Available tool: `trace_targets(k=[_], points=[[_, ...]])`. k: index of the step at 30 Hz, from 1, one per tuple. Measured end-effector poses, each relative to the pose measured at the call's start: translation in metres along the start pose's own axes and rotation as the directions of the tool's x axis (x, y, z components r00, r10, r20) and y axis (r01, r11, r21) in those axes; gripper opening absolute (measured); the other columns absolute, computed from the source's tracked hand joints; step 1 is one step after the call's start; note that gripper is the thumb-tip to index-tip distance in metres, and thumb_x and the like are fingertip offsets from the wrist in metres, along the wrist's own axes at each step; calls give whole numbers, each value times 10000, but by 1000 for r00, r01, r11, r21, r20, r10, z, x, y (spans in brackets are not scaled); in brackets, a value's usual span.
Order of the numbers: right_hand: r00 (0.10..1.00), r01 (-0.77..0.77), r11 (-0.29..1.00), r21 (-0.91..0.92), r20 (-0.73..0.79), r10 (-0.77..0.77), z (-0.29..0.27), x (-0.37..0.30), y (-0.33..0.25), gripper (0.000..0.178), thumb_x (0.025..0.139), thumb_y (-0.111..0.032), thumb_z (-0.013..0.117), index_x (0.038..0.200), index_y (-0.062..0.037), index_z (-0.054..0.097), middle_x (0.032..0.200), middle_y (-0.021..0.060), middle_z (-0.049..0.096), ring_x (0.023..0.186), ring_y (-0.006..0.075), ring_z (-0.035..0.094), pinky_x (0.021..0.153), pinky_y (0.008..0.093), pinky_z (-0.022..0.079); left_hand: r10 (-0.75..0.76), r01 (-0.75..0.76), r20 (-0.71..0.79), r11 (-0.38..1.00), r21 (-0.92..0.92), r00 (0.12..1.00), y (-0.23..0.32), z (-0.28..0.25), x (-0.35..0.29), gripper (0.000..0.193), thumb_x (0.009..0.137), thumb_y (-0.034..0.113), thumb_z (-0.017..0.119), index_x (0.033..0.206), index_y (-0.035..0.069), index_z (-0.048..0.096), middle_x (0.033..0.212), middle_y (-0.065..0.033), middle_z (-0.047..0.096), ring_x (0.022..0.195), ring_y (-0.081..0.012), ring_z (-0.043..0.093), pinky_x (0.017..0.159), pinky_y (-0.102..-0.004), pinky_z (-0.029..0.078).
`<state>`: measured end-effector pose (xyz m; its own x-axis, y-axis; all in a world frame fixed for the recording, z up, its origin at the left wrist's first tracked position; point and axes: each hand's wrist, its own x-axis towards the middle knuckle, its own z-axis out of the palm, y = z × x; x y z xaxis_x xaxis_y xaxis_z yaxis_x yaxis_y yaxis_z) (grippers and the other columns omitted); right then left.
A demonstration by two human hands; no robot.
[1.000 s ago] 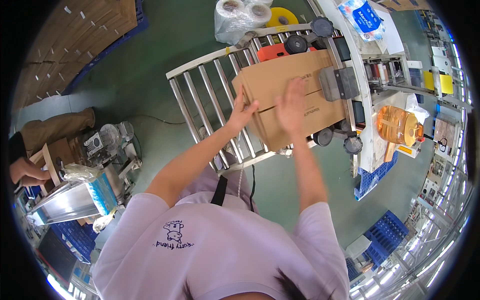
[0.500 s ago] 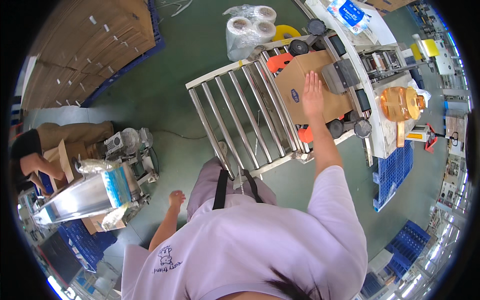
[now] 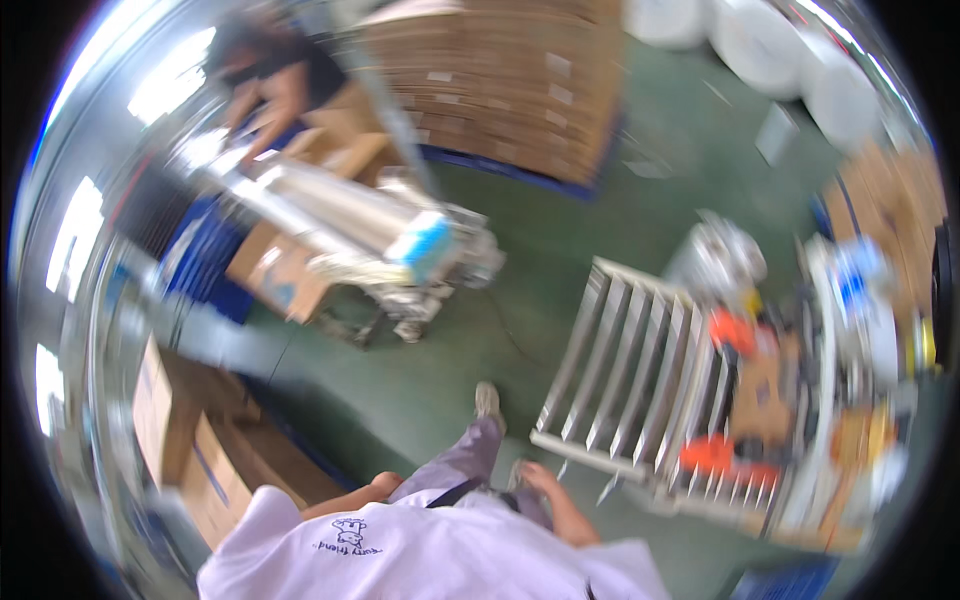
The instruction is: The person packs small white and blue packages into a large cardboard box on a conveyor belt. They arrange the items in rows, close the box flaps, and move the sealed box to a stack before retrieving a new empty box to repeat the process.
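My left hand [image 3: 384, 484] hangs beside my left thigh, apart from anything; blur and the turn of the hand hide its fingers. My right hand [image 3: 539, 478] is low by my right leg, fingers loosely stretched out and nothing in them. It is nearest to the corner of a roller conveyor [image 3: 630, 375] with bare metal rollers. At the conveyor's right end, a brown cardboard carton [image 3: 762, 398] sits in a machine between orange guards [image 3: 735, 332], partly covered by machine parts. Neither hand touches the carton.
A co-worker [image 3: 300, 85] bends over a metal machine [image 3: 330, 205] at upper left. Stacked flat cartons [image 3: 510, 85] stand on a blue pallet. Cardboard boxes [image 3: 215, 440] are near my left side. Plastic-wrapped rolls [image 3: 715, 258] lie beyond the conveyor.
My right hand has left the carton and come down beside my leg. My body and view have turned left, away from the conveyor, and my feet now show mid-step.
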<state>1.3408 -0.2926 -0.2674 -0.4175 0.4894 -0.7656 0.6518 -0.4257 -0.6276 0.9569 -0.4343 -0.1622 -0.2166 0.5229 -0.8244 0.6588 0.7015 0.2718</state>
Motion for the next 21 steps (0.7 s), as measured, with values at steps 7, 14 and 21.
trace_targets(k=[7, 14, 21], points=[[951, -121, 957, -265, -308, 34, -57, -3, -4, 370, 855, -188, 493, 1169, 7, 517, 1158, 151, 552, 1035, 273, 546, 884, 361, 429, -285, 211, -257, 936, -280, 923, -63, 39, -48, 328, 706, 304, 534, 937, 122, 681, 966, -133, 646, 919, -291, 609, 812, -378, 481], [999, 21, 917, -398, 36, -7, 47, 97, -144, 328, 832, -179, 541, 1104, 4, 563, 1070, 127, 589, 963, 234, 564, 845, 336, 444, -456, 285, -143, 740, -610, 878, -172, 56, -59, 306, 668, 275, 556, 847, 60, 682, 906, -162, 648, 857, -305, 622, 774, -367, 491], [981, 83, 878, -471, 193, 11, 184, 147, -248, 286, 809, -169, 590, 1039, 1, 608, 982, 104, 626, 891, 195, 582, 807, 310, 459, -664, -22, -343, 441, -897, 664, -297, -9, -96, 294, 713, 216, 610, 957, 56, 646, 930, -145, 649, 897, -263, 619, 807, -349, 482]])
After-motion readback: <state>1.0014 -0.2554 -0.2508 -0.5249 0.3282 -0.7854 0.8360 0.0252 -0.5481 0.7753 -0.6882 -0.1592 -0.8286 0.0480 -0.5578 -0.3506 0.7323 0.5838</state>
